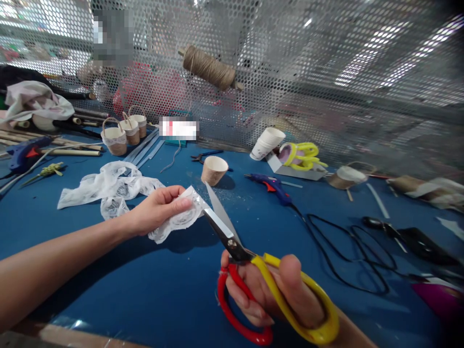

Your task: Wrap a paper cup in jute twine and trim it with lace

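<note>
My left hand (pixel 159 209) pinches the end of a white lace strip (pixel 116 186) that trails left across the blue table (pixel 163 290). Scissors (pixel 250 261) with one red and one yellow handle are gripped in my right hand (pixel 270 295). Their blades are parted, and the lace end sits between them near the pivot. A paper cup wrapped in twine (pixel 214 170) stands just behind the blades.
A blue glue gun (pixel 271 186) with a looping black cord lies to the right. Small twine baskets (pixel 125 133), a stack of paper cups (pixel 266 142), yellow scissors (pixel 302 155), another glue gun (pixel 25 152) and sticks lie around. A twine spool (pixel 210 70) hangs on the perforated screen.
</note>
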The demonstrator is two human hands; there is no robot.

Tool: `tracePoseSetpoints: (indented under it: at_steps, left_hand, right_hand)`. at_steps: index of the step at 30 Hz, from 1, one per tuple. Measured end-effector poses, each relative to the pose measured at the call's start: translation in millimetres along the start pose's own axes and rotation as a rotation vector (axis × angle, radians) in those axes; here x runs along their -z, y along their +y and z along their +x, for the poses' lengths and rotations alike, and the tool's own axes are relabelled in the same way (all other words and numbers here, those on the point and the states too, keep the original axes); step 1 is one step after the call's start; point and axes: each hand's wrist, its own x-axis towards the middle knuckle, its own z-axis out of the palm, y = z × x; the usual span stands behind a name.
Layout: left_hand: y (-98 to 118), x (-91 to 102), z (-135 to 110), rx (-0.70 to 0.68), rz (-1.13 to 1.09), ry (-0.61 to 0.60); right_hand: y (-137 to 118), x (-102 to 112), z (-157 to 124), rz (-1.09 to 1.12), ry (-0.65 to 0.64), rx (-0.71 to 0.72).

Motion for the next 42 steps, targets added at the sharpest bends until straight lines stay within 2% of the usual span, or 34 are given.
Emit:
tracePoseSetpoints:
  at_steps: [9,27,35,42]
  left_hand:
    - [3.2,-4.3,-2.7,0.096,-0.012,-0.002]
    - [7.8,-8.9,-5.0,0.072,0.059,-0.007]
    - [13.8,-7.0,-5.2,0.033,0.123,-0.057]
    - [12.2,-4.4,-4.7,0.021,0.137,-0.106]
  right_hand:
    - [-1.2,-2.9,1.3,-0.020,-0.031,0.027]
    - [0.8,-0.3,-2.5,-0.038,-0.051,-0.001]
    - [-2.6,-2.1,-4.0,-0.061,-0.039,-0.004]
    - [-0.2,3.3,-6.0,-0.047,-0.081,-0.017]
